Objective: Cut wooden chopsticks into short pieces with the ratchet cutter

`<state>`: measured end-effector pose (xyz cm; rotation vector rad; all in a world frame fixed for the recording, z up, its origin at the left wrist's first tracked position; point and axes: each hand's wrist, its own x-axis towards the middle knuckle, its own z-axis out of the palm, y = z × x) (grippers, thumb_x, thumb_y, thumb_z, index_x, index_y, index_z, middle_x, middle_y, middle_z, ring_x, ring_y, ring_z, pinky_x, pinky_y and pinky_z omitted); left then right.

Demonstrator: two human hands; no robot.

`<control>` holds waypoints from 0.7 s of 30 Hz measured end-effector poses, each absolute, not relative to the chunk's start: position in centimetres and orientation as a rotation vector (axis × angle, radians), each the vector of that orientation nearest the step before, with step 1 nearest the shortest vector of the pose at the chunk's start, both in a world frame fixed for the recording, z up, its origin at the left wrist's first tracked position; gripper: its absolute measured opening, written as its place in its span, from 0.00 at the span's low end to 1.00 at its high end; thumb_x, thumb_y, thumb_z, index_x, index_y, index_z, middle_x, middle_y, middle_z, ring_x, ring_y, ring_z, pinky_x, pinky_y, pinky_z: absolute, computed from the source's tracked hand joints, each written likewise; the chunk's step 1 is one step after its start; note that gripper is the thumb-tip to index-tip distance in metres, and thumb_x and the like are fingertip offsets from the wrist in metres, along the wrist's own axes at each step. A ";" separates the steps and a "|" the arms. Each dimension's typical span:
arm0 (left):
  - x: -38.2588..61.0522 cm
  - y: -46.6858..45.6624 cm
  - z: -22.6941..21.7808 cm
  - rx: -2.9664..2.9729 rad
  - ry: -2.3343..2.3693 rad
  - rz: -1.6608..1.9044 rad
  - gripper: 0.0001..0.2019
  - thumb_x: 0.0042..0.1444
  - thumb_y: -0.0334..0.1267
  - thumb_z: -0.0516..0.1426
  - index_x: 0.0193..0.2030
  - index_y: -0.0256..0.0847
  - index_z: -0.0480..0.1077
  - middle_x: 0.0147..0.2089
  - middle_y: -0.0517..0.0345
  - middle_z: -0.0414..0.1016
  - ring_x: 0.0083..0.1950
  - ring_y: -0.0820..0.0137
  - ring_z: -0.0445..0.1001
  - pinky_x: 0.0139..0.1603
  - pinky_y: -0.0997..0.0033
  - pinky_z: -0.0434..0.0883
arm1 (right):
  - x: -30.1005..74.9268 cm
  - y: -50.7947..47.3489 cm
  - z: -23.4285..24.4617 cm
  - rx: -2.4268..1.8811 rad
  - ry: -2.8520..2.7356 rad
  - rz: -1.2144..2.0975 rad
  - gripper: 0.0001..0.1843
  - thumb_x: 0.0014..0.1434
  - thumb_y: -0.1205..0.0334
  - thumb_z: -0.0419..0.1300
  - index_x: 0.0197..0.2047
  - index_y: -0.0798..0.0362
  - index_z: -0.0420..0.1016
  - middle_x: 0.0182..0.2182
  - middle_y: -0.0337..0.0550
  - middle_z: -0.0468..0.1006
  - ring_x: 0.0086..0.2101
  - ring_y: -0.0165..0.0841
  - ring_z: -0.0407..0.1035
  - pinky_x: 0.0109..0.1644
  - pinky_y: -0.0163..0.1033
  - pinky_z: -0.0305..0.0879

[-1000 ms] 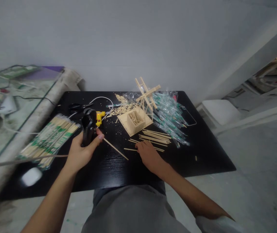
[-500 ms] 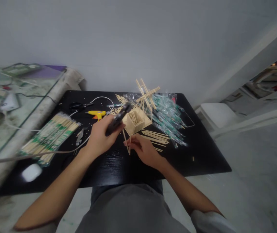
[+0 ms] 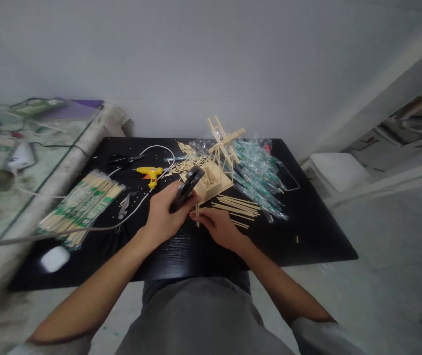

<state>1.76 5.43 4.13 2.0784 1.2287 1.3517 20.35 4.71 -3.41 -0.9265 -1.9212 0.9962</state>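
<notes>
My left hand (image 3: 162,217) is wrapped around a black cutting tool (image 3: 186,188), its jaws pointing up and right toward a thin wooden stick (image 3: 197,213). My right hand (image 3: 216,227) pinches that stick and holds it upright just right of the tool. Both hands hover over the black table (image 3: 307,241), directly in front of a small open wooden box (image 3: 211,183) with a stick frame (image 3: 223,143) rising behind it. Loose sticks (image 3: 236,207) lie to the right of my right hand.
A yellow glue gun (image 3: 151,173) with a white cord, black scissors (image 3: 122,160), small pliers (image 3: 124,206) and a bundle of wrapped chopsticks (image 3: 81,207) lie on the left. Empty green wrappers (image 3: 259,172) pile at the right. A white object (image 3: 53,258) sits near the front left corner.
My left hand carried the black tool from the left side to the middle. My right hand picked a stick off the table and stood it upright next to the tool's jaws.
</notes>
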 end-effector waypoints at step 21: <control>1.6 4.0 2.8 1.784 1.260 1.245 0.06 0.58 0.40 0.67 0.38 0.41 0.79 0.37 0.59 0.83 0.38 0.68 0.81 0.45 0.67 0.78 | 20.0 4.3 -5.3 -0.999 -1.888 0.884 0.08 0.66 0.55 0.68 0.39 0.51 0.82 0.33 0.40 0.84 0.33 0.33 0.77 0.40 0.36 0.70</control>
